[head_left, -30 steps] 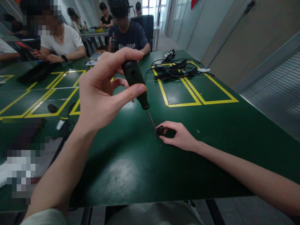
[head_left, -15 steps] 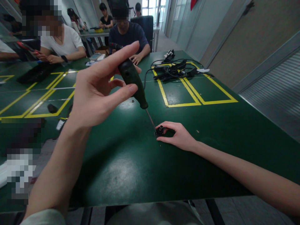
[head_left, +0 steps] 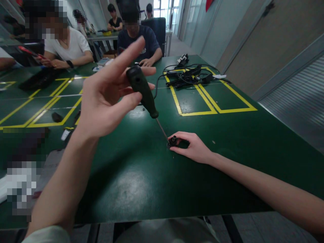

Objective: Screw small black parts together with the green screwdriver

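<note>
My left hand point(head_left: 108, 91) has its thumb and fingers around the dark green handle of a screwdriver point(head_left: 143, 89), its index finger lifted off the handle. The screwdriver leans, its thin metal shaft running down to the right. Its tip meets a small black part point(head_left: 173, 141) with a short upright post, low on the green table. My right hand point(head_left: 193, 147) pinches that part from the right between thumb and fingers. The exact spot where the tip sits is too small to make out.
The green table point(head_left: 141, 189) carries yellow tape outlines. Black cables and parts point(head_left: 189, 76) lie in a heap at the back right. A small black block point(head_left: 56, 117) lies to the left. A co-worker in dark blue point(head_left: 140, 37) and one in white point(head_left: 73, 44) sit across.
The index finger of my left hand has risen off the screwdriver handle, and the other fingers have shifted on it. The handle tilts slightly left. My right hand and the black part stay put.
</note>
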Tool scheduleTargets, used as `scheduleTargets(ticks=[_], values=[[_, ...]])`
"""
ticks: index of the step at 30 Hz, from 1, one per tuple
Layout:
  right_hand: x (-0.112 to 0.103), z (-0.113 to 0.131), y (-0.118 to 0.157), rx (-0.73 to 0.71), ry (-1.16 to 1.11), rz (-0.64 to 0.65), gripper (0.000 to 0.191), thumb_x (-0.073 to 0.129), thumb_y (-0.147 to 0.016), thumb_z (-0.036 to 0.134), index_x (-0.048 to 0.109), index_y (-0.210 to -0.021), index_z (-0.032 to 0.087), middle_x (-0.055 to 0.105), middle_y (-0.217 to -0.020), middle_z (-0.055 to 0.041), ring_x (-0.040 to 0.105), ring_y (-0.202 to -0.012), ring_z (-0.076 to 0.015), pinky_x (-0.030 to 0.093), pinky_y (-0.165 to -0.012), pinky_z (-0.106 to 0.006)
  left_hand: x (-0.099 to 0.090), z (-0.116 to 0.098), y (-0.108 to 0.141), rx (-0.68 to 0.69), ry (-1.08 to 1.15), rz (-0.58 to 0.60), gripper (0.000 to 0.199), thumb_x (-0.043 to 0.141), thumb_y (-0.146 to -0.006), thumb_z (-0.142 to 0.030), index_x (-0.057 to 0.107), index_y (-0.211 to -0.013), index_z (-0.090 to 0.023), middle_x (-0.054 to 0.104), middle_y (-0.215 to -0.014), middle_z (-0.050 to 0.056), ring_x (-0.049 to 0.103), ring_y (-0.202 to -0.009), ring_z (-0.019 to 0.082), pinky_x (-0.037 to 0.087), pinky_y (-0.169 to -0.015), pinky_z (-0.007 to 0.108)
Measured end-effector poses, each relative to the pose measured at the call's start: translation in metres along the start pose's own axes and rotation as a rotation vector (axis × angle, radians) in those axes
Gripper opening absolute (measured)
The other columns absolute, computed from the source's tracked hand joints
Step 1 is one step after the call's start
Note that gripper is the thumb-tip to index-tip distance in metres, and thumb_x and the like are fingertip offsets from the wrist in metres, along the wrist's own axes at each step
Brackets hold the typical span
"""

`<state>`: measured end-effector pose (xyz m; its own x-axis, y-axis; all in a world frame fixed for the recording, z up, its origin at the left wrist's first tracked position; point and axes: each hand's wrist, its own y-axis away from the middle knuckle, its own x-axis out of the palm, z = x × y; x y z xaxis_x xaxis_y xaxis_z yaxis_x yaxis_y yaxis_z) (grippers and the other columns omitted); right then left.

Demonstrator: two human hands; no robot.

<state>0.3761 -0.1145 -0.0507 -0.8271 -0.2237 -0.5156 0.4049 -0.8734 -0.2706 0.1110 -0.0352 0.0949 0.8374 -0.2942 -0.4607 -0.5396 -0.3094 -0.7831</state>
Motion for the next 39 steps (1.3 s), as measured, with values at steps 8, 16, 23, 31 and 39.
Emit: scheduleTargets(ticks=[8,16,23,31,39], values=[[0.000,0.003,-0.001,-0.001,-0.004,-0.012,0.018,0.074,-0.085,0.024,0.076,-0.102,0.019,0.078,-0.100,-0.0073,0.073,-0.085,-0.0188,0.064,-0.078,-0.031,-0.003,0.007,0.003,-0.091,-0.232,-0.155,0.060,0.088,-0.080,-0.020,0.070,-0.136,-0.027,0.077,-0.118,0.006,0.071,-0.084,0.012,0.057,-0.059,0.016],[0.004,0.006,0.001,0.032,0.029,-0.067,0.024,0.081,-0.082,0.034,0.076,-0.101,0.020,0.079,-0.095,-0.0067,0.073,-0.079,-0.0198,0.064,-0.072,-0.033,-0.017,0.006,0.004,-0.122,-0.211,-0.049,0.067,0.088,-0.079,-0.018,0.065,-0.142,-0.026,0.078,-0.115,0.009,0.076,-0.098,0.023,0.068,-0.074,0.030],[0.010,0.009,0.001,0.051,0.017,-0.132,0.016,0.078,-0.085,0.030,0.078,-0.098,0.019,0.079,-0.093,-0.0068,0.073,-0.078,-0.0192,0.062,-0.070,-0.031,-0.012,0.000,0.002,-0.077,-0.220,-0.081,0.061,0.087,-0.081,-0.018,0.068,-0.138,-0.023,0.079,-0.110,0.009,0.077,-0.095,0.021,0.067,-0.071,0.026],[0.012,0.013,0.001,0.124,-0.040,-0.164,0.014,0.076,-0.084,0.027,0.079,-0.095,0.018,0.079,-0.089,-0.0054,0.071,-0.076,-0.0180,0.060,-0.068,-0.030,-0.007,0.003,0.003,-0.025,-0.249,-0.153,0.056,0.087,-0.082,-0.022,0.071,-0.135,-0.026,0.078,-0.111,0.008,0.077,-0.093,0.020,0.063,-0.065,0.022],[0.008,0.012,0.001,0.130,-0.042,-0.144,0.017,0.075,-0.084,0.028,0.079,-0.097,0.018,0.078,-0.090,-0.0055,0.071,-0.076,-0.0177,0.059,-0.067,-0.029,-0.016,0.007,0.002,-0.112,-0.097,-0.190,0.048,0.086,-0.083,-0.016,0.074,-0.130,-0.023,0.078,-0.103,0.005,0.073,-0.085,0.014,0.064,-0.066,0.020]])
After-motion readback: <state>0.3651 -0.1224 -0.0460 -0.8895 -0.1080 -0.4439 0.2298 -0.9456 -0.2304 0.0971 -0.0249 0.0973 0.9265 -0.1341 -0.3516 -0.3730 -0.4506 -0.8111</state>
